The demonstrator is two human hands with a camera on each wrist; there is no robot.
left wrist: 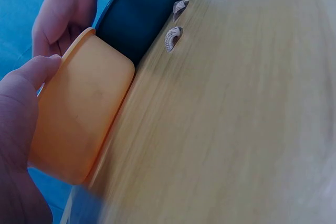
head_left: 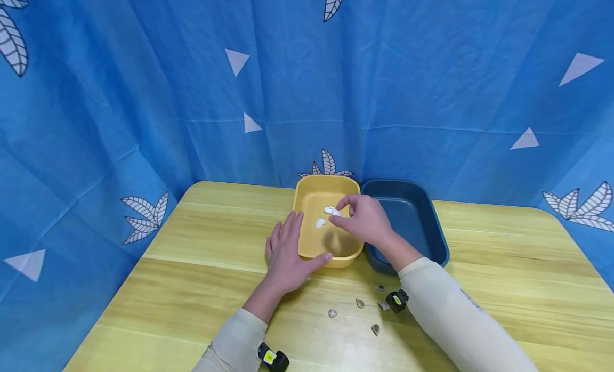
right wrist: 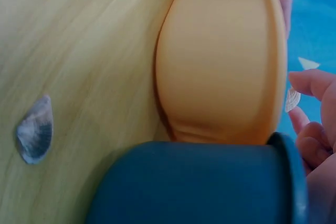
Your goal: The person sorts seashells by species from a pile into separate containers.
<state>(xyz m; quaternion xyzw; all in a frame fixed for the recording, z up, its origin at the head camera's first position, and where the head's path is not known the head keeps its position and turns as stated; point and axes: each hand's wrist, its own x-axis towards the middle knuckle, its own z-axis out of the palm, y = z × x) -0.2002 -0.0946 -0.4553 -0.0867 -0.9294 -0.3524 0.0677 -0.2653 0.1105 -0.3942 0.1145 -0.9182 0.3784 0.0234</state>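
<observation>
Thumb and index finger of my right hand (head_left: 366, 218) pinch a white shell (head_left: 336, 213) over the yellow bin (head_left: 328, 261). The right wrist view also shows this ridged shell (right wrist: 293, 99) between the fingertips of the right hand (right wrist: 317, 124). Two white shells, one nearer the middle (head_left: 320, 223) and one farther back (head_left: 329, 209), lie in the bin. My left hand (head_left: 289, 257) spans the bin's front left corner, fingers spread along its left side and thumb on the front rim. In the left wrist view, the left hand's thumb (left wrist: 39, 71) touches the rim of the yellow bin (left wrist: 84, 108).
A dark blue bin (head_left: 434, 223) stands against the yellow bin's right side. Several brownish shells (head_left: 360, 303) are scattered on the wooden table (head_left: 192, 292) in front of the bins, some beside the right forearm. A blue patterned curtain (head_left: 297, 79) hangs behind the table.
</observation>
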